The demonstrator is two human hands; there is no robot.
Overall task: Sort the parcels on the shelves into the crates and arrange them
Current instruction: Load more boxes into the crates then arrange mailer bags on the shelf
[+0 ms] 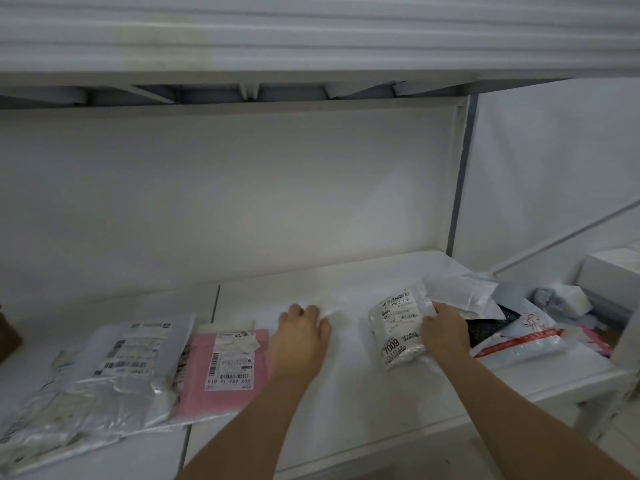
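My right hand point(445, 329) grips a small white bubble-wrap parcel point(398, 329) with a label reading 7009, held just above the white shelf point(346, 393). My left hand point(304, 327) lies on the shelf with its fingers curled onto a flat white parcel point(332, 303) that blends into the surface. To the left lie a pink parcel point(225, 365) and clear plastic mailers point(121, 368) with barcode labels. A pile of white, black and red-striped parcels point(512, 327) sits at the shelf's right end.
A white back wall and a shelf board overhead close in the compartment. A grey upright post point(459, 188) marks the right side. White boxes point(609, 271) stand beyond it at the far right. A brown object point(7, 334) shows at the left edge.
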